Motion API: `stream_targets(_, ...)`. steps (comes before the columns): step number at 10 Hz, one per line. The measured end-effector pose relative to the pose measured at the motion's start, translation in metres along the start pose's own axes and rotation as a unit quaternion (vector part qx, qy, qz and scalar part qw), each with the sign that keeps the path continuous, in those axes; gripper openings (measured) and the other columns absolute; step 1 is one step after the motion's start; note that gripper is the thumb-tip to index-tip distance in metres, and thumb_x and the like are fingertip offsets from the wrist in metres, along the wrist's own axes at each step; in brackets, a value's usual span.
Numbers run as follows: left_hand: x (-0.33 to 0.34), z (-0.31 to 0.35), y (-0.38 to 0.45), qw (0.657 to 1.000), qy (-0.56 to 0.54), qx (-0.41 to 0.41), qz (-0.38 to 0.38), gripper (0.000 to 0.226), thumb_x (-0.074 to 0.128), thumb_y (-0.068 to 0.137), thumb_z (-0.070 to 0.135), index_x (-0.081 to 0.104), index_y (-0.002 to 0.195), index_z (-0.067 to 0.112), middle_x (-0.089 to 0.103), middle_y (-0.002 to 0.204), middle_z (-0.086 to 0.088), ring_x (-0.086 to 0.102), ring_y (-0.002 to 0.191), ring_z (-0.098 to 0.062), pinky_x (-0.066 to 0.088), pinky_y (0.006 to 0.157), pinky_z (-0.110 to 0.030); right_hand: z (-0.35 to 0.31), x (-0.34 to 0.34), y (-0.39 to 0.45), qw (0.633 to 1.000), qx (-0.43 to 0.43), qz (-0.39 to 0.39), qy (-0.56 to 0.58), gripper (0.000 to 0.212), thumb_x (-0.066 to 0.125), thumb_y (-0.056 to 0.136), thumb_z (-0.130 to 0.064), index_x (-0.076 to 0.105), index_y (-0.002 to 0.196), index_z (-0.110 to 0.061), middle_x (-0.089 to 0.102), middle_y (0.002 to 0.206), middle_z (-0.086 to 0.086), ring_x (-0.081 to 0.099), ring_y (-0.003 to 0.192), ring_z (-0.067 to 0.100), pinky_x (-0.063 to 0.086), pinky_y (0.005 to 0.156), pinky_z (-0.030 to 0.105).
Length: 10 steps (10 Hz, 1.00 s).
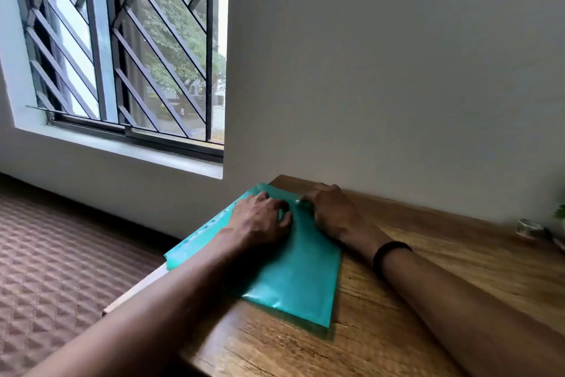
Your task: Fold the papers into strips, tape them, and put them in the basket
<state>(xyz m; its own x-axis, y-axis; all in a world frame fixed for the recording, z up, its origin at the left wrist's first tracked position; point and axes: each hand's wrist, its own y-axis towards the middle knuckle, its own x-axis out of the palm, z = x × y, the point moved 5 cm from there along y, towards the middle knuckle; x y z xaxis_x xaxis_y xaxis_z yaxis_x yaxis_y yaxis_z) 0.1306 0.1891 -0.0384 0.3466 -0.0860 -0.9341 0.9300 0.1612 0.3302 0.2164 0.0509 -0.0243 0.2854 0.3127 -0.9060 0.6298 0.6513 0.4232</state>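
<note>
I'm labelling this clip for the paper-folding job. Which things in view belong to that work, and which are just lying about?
Part of the job:
- green sheet, in a clear punched sleeve on the wooden table
- left hand and right hand, both at its far end
- what looks like a tape roll, far right

Lying about:
- plant leaves at the right edge
- black wristband

No basket is visible.

Single head-worn wide-angle view, pitched forward and down over the table, close above both forearms; faces the wall corner, window upper left, floor lower left.
</note>
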Motion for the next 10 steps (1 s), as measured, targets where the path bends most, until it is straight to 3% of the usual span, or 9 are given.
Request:
stream_targets(2, 0.005, -0.006, 0.005, 1.0, 0.004, 0.018, 0.026, 0.05, 0.035, 0.094, 0.064, 0.065, 0.128, 0.044, 0.066, 0.118, -0.005, 0.065, 0.116, -0.029, 0.053, 0.099, -0.04, -0.024, -0.013, 0.004, 0.985, -0.093, -0.042, -0.136, 0.031, 0.042, 0.106, -0.021, 0.07, 0.114, -0.01, 0.068, 0.116, 0.011, 0.066, 0.108, 0.031, 0.05, 0.081, 0.037)
stream_targets(4, 0.011, -0.009, 0.016, 0.999, 0.01, -0.007, 0.039, 0.047, 0.039, 0.099, 0.063, 0.062, 0.135, 0.045, 0.065, 0.123, -0.005, 0.064, 0.119, -0.029, 0.052, 0.099, -0.037, -0.041, -0.018, 0.011, 0.961, -0.112, -0.087, -0.238, 0.031, 0.041, 0.108, -0.017, 0.069, 0.118, -0.009, 0.067, 0.12, 0.011, 0.067, 0.108, 0.03, 0.055, 0.081, 0.041)
stream_targets(5, 0.01, -0.008, 0.016, 0.999, 0.002, -0.015, 0.031, 0.046, 0.04, 0.099, 0.063, 0.062, 0.135, 0.045, 0.065, 0.123, -0.006, 0.063, 0.12, -0.03, 0.051, 0.099, -0.037, -0.032, -0.007, 0.005, 0.977, -0.07, -0.071, -0.188, 0.03, 0.043, 0.107, -0.016, 0.071, 0.118, -0.01, 0.069, 0.121, 0.011, 0.068, 0.109, 0.031, 0.057, 0.082, 0.04)
stream_targets(6, 0.007, -0.008, 0.016, 0.999, -0.019, -0.017, 0.033, 0.043, 0.045, 0.099, 0.061, 0.066, 0.132, 0.044, 0.066, 0.125, -0.009, 0.063, 0.121, -0.031, 0.051, 0.099, -0.037, 0.0, -0.013, -0.007, 0.992, 0.07, 0.096, 0.047, 0.025, 0.051, 0.102, -0.023, 0.072, 0.107, -0.011, 0.075, 0.109, 0.013, 0.069, 0.101, 0.033, 0.057, 0.084, 0.04)
stream_targets(7, 0.003, -0.003, 0.014, 0.998, -0.031, -0.015, 0.052, 0.04, 0.048, 0.098, 0.06, 0.069, 0.128, 0.043, 0.068, 0.124, -0.008, 0.064, 0.119, -0.031, 0.051, 0.097, -0.036, 0.023, -0.024, -0.018, 0.952, 0.167, 0.212, 0.146, 0.027, 0.054, 0.1, -0.028, 0.074, 0.093, -0.01, 0.076, 0.094, 0.012, 0.07, 0.09, 0.03, 0.055, 0.077, 0.037)
stream_targets(8, -0.003, -0.003, 0.007, 0.997, -0.033, -0.029, 0.059, 0.035, 0.053, 0.096, 0.059, 0.072, 0.122, 0.042, 0.071, 0.12, -0.004, 0.067, 0.113, -0.029, 0.052, 0.09, -0.036, 0.052, -0.024, -0.034, 0.861, 0.308, 0.252, 0.318, 0.028, 0.06, 0.098, -0.023, 0.073, 0.081, -0.006, 0.073, 0.077, 0.006, 0.071, 0.077, 0.023, 0.055, 0.066, 0.033)
stream_targets(9, -0.012, -0.007, 0.006, 0.997, -0.039, -0.028, 0.065, 0.029, 0.059, 0.096, 0.055, 0.075, 0.115, 0.041, 0.073, 0.11, -0.003, 0.069, 0.104, -0.03, 0.051, 0.081, -0.036, 0.071, -0.014, -0.034, 0.848, 0.338, 0.212, 0.35, 0.024, 0.064, 0.094, -0.022, 0.073, 0.08, -0.006, 0.073, 0.076, 0.005, 0.072, 0.077, 0.022, 0.057, 0.067, 0.033)
stream_targets(10, -0.017, 0.01, 0.026, 0.991, -0.076, -0.02, 0.108, 0.023, 0.063, 0.096, 0.048, 0.079, 0.099, 0.031, 0.075, 0.084, 0.001, 0.071, 0.085, -0.029, 0.051, 0.069, -0.034, 0.1, -0.008, -0.023, 0.929, 0.255, 0.114, 0.244, 0.023, 0.058, 0.094, -0.029, 0.07, 0.084, -0.012, 0.073, 0.086, 0.006, 0.068, 0.081, 0.023, 0.052, 0.067, 0.03)
